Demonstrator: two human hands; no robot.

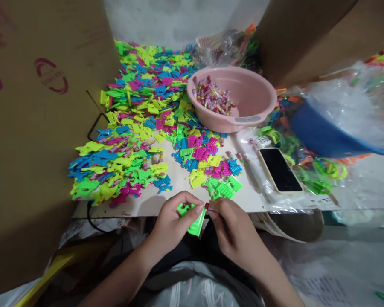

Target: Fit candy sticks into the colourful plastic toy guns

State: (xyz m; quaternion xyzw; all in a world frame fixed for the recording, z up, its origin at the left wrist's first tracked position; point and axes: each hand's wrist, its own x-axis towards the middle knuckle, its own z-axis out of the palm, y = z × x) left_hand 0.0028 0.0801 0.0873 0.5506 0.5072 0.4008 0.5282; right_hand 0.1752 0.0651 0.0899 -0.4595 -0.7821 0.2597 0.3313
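My left hand (176,217) pinches a bright green plastic toy piece (196,224) with a ribbed, comb-like part, held just past the table's front edge. Close against it, my right hand (232,226) has its fingers closed on a small red-tipped tube (207,206); most of the tube is hidden by the fingers. Right beyond the hands lies a small heap of similar pieces (225,189) in green, yellow, pink and blue. More pieces, mixed with little printed tubes, form a pile (115,166) at the left.
A pink basin (252,96) holds many small tubes (213,96). Behind it spreads a large heap of coloured pieces (153,76). A phone (280,170) lies on plastic bags at the right, near a blue basin (323,132). Cardboard boxes (48,140) wall both sides.
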